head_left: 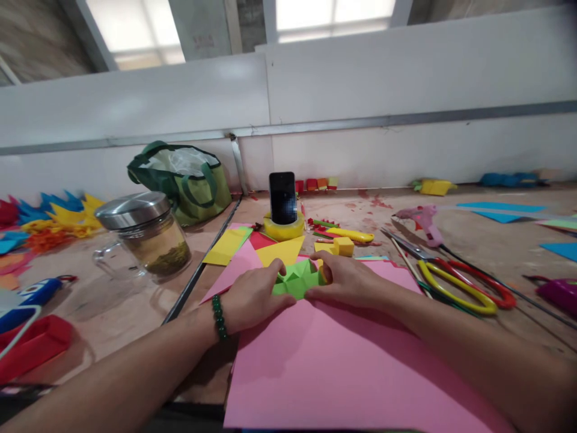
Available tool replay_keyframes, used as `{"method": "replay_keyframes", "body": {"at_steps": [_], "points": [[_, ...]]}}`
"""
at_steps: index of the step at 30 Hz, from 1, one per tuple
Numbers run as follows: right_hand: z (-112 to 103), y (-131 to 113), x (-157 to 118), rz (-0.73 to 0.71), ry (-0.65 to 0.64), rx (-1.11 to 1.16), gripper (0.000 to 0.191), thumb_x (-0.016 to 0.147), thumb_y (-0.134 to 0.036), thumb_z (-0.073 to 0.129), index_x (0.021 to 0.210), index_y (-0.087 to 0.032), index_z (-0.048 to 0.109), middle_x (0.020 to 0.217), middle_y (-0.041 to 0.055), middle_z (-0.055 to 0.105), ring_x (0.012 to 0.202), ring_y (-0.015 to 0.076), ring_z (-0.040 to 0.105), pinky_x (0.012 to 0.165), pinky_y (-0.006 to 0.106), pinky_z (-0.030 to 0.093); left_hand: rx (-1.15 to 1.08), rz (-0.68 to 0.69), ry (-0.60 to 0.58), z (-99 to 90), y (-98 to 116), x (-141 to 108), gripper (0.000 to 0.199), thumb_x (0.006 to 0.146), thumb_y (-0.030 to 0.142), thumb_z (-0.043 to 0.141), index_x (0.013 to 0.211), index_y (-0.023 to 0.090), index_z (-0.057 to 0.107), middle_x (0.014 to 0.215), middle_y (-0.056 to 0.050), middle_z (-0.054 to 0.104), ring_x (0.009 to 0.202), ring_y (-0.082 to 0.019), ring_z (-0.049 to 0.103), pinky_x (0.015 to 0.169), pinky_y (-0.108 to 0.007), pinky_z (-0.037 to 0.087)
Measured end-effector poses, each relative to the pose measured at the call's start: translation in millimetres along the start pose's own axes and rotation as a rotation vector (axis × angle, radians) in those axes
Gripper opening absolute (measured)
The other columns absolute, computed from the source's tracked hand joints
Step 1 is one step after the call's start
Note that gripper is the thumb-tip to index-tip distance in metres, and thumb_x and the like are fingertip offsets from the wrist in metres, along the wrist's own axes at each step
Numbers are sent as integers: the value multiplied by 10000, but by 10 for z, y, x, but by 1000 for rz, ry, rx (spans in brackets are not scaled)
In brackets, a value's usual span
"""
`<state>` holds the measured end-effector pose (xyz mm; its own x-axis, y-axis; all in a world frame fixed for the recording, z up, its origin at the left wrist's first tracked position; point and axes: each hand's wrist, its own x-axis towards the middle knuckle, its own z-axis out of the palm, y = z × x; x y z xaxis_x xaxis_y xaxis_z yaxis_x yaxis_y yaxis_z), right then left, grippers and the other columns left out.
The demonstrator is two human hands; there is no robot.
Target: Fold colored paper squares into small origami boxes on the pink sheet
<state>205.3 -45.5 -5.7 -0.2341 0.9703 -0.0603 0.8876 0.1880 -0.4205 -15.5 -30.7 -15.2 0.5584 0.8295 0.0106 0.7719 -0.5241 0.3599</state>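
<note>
A small folded green paper [298, 279] with raised flaps lies over the large pink sheets [351, 367]. My left hand [259, 293], with a green bead bracelet [219, 317] at its wrist, grips the paper's left end between thumb and fingers. On the opposite end, my right hand [342, 276] pinches the same paper, its thumb at the near edge and a finger curled at the far side. Yellow paper [283, 251] and a small yellow paper cube [344, 246] are just beyond my hands.
A phone [283, 198] stands in a yellow tape roll [283, 226]. To the left are a glass jar [155, 240] and a green bag [202, 192]. Scissors [455, 282], a pink glue gun [421, 222] and a yellow cutter [354, 234] lie to the right.
</note>
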Motion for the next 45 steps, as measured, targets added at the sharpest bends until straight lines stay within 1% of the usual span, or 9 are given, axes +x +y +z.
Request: {"method": "replay_keyframes", "body": {"at_steps": [8,19,23,26,32,37,38,42,45], "points": [[-54,-54,4,6,-42,-24,648,727,-571,626,1247,-198,529,958,90,684,780,243,611,588,275,348,-92,14,-61,-82,-43,-4,327,776,392,586,1042,219,507,828,-23,649,690,-193,583,548,-250,356],[-55,190,125,-55,-152,157,657,699,-253,667,1311,-154,448,777,17,637,668,159,576,558,233,400,-140,66,-167,-250,-50,12,285,705,252,624,966,192,527,668,45,517,586,-129,462,501,-219,290],[-215,316,43,-1,-203,488,593,783,-475,619,1285,-196,474,867,37,648,662,149,592,532,236,433,-129,210,-18,-221,-10,10,74,716,131,538,766,178,564,666,31,539,610,-113,452,548,-221,296],[-271,338,25,42,-127,749,566,807,-647,515,1154,-206,587,938,70,670,758,183,624,604,275,474,-106,340,152,-166,17,-1,143,693,48,499,725,168,570,708,17,553,644,-108,467,592,-224,315],[-103,206,76,-207,-97,1056,440,672,-390,771,1036,-200,611,885,32,691,787,197,655,716,318,507,-126,486,218,-174,72,-89,114,754,137,555,835,184,621,810,-24,568,710,-144,510,642,-253,369],[-36,48,10,-241,153,1048,335,735,-340,711,1013,-225,565,827,11,675,741,185,646,674,306,518,-603,143,585,-192,75,-19,499,751,390,664,1175,168,522,1036,-101,577,893,-214,518,744,-320,421],[-23,24,-9,-238,192,1018,359,754,-347,692,1058,-228,544,820,13,673,733,188,645,657,306,518,-723,62,573,-168,64,20,539,739,402,681,1193,165,514,1054,-107,581,896,-213,526,742,-319,426],[16,6,-37,-303,230,875,430,843,-384,589,1218,-222,458,861,43,680,758,208,656,647,328,526,-1283,70,-3,-22,39,139,489,718,511,686,1013,124,638,902,-90,644,773,-188,590,733,-316,461],[-32,71,-24,-349,547,641,385,809,-350,643,1147,-220,511,895,48,654,785,203,631,680,331,515,-1358,-43,0,39,57,143,471,716,544,680,908,114,672,785,-66,647,681,-158,585,651,-270,455]]}}
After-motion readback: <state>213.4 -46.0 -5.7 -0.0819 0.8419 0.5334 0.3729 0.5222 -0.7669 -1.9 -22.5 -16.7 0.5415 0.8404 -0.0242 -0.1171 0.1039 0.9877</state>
